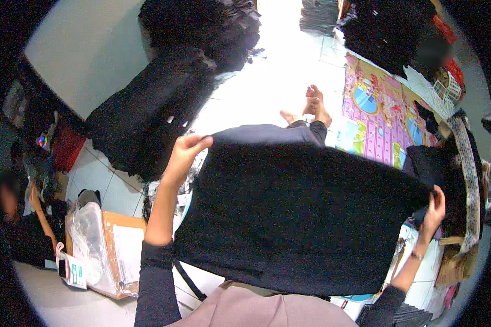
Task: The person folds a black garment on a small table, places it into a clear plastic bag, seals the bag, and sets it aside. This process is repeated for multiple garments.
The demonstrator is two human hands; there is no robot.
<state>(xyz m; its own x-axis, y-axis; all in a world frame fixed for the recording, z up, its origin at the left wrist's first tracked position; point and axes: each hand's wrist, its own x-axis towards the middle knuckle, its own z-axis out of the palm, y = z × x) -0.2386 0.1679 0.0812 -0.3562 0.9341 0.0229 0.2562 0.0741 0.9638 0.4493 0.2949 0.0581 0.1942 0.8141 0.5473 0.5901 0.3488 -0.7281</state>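
Note:
A wide piece of black cloth (289, 218) is spread out in front of me, over my lap and stretched legs. My left hand (188, 150) pinches its far left corner between thumb and fingers. At the right end, my right hand (435, 210) grips the other far corner, its fingers partly hidden by the fabric. The cloth hangs fairly flat between both hands, its near edge close to my body. Whether it is a garment or a plain panel I cannot tell. Beyond its far edge my bare feet (315, 103) rest on the floor.
Large heaps of black cloth (153, 109) lie at the far left, with another dark pile (387, 32) at the far right. A colourful printed mat (376, 109) covers floor on the right. A cardboard box with clear plastic (112, 250) stands left. Another person (30, 229) sits at the left edge.

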